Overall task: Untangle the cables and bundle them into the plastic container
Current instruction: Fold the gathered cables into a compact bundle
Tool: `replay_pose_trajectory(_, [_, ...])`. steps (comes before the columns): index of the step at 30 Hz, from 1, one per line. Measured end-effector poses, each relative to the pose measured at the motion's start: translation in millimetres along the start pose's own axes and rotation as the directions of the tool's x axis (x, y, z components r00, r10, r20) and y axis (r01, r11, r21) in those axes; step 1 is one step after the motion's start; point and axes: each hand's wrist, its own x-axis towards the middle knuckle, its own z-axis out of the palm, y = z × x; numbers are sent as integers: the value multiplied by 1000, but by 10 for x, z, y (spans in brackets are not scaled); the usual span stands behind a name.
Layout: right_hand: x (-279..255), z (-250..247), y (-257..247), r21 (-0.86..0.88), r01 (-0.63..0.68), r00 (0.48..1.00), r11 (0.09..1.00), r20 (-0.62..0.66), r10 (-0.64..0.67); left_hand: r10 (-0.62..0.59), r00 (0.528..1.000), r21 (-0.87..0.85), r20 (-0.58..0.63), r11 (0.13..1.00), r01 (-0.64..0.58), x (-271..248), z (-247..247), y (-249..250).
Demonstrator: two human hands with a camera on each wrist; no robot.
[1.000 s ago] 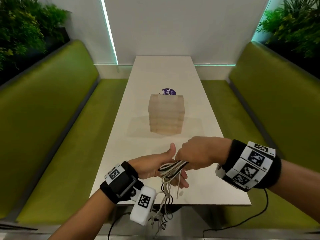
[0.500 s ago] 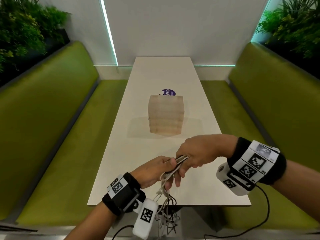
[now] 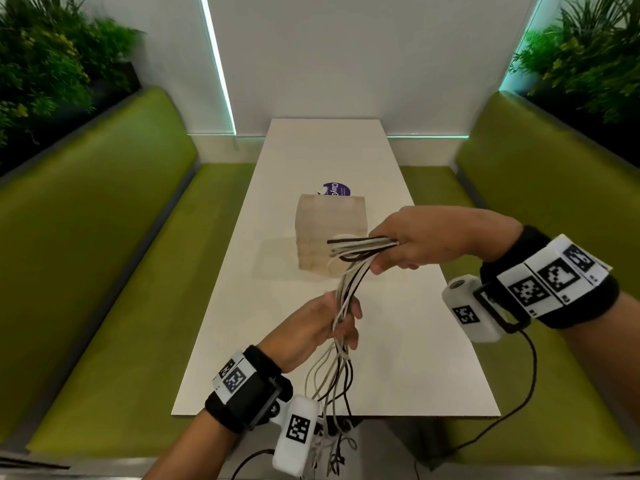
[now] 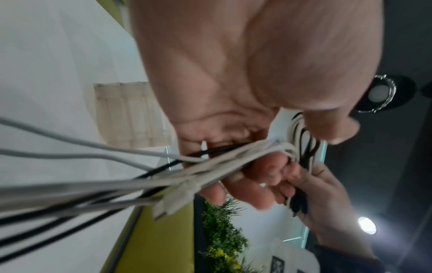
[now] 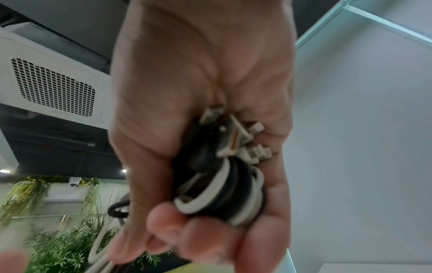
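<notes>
Up close, the right hand's (image 3: 420, 242) fingers (image 5: 210, 238) curl around folded loops of the cables (image 3: 346, 282), white and black, with several plug ends bunched against the palm. Lower down, the left hand (image 3: 311, 332) has its fingers (image 4: 245, 186) closed around the same bundle, which runs taut between the two hands; below that grip the loose ends hang past the near edge of the white table (image 3: 398, 358). Behind the hands, the translucent plastic container (image 3: 320, 223) stands on the table, with a purple round label (image 3: 337, 189) just beyond it. Green benches (image 3: 121, 271) flank the table.
</notes>
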Motion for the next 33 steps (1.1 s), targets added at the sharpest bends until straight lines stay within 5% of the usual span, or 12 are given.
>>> replay_pose_trajectory(7, [-20,-44,50,71,-5,997,997,-82,10,76,964,-4,-253,997,-80,93,23,75])
replay_pose_trajectory(11, [65,173,-17,237,3,975,972,-215,50,228,837,78,-498,973,-219,214,7,188])
replay_pose_trajectory(17, [360,834,-219,422,78,924,903,-371,94,206,717,-134,-666,912,-387,309,-30,306])
replay_pose_trajectory(23, [521,1134,-332,496,58,930,866,-342,133,94,740,-312,-666,866,-390,315,1,362])
replay_pose_trajectory(29, [486,1107,-311,551,51,947,833,-293,135,97,828,-367,-552,863,-346,224,-26,416])
replay_pose_trajectory(33, [471,1137,-286,547,77,949,833,-296,106,205,858,-167,-471,934,-315,165,-37,420])
